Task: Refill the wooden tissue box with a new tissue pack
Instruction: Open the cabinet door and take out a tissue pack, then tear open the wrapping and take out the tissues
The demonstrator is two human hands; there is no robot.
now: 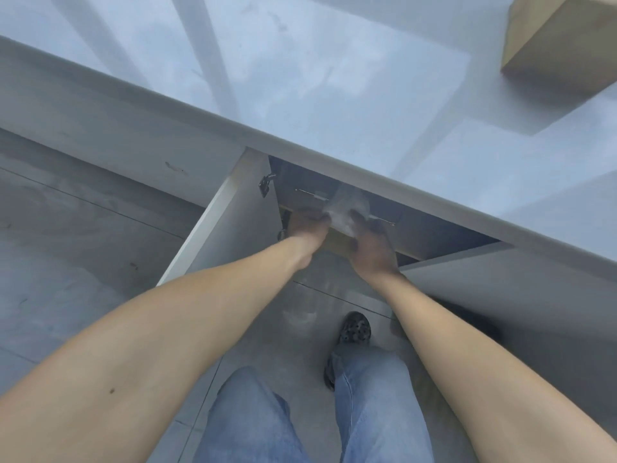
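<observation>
The wooden tissue box point(561, 38) stands on the pale countertop point(300, 95) at the far right, partly cut off by the frame. Below the counter edge both my arms reach into an open cabinet. My left hand point(309, 225) and my right hand point(370, 245) are closed on a tissue pack in clear, crinkled plastic wrapping point(347, 208), one hand on each side. The pack sits over a tan box or shelf edge point(339, 243). The counter's overhang and shadow hide the rest of the pack.
The cabinet's left door point(217, 235) swings out toward me, and the right door point(500, 279) stands open too. A hinge point(265, 185) shows inside. My jeans and a dark shoe point(355, 329) are on the grey tiled floor.
</observation>
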